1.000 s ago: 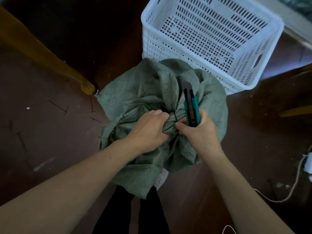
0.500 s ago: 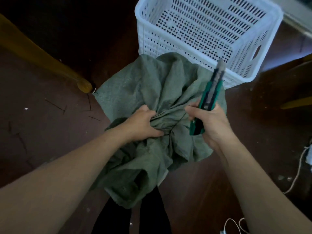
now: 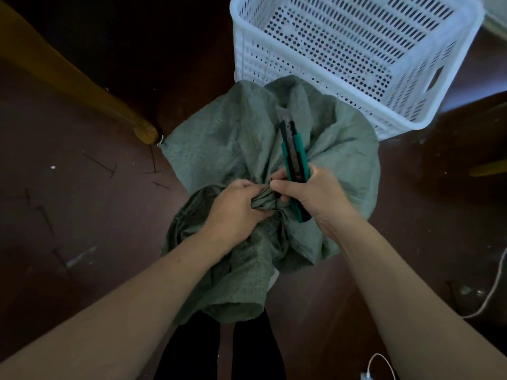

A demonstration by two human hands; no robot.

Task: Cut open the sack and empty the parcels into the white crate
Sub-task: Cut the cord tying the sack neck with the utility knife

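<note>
A grey-green woven sack [image 3: 227, 138] stands on the dark floor in front of me, its neck bunched and tied with a thin black tie. My left hand [image 3: 236, 207] grips the gathered neck. My right hand [image 3: 315, 198] holds a green and black utility knife [image 3: 293, 160] upright, blade extended and pointing away, while its fingertips pinch at the tie beside the left hand. The white perforated crate [image 3: 406, 78] stands just behind the sack and shows nothing inside. No parcels are visible.
A yellow wooden furniture leg [image 3: 142, 130] ends on the floor at the left of the sack. Several thin black ties [image 3: 101, 165] lie scattered on the floor to the left. A white cable [image 3: 491, 297] runs along the right edge. My dark trouser legs [image 3: 192, 349] are below the sack.
The right hand has swung the knife from tilted right back to upright and moved in to the tied neck, next to the left hand. The sack has settled slightly.
</note>
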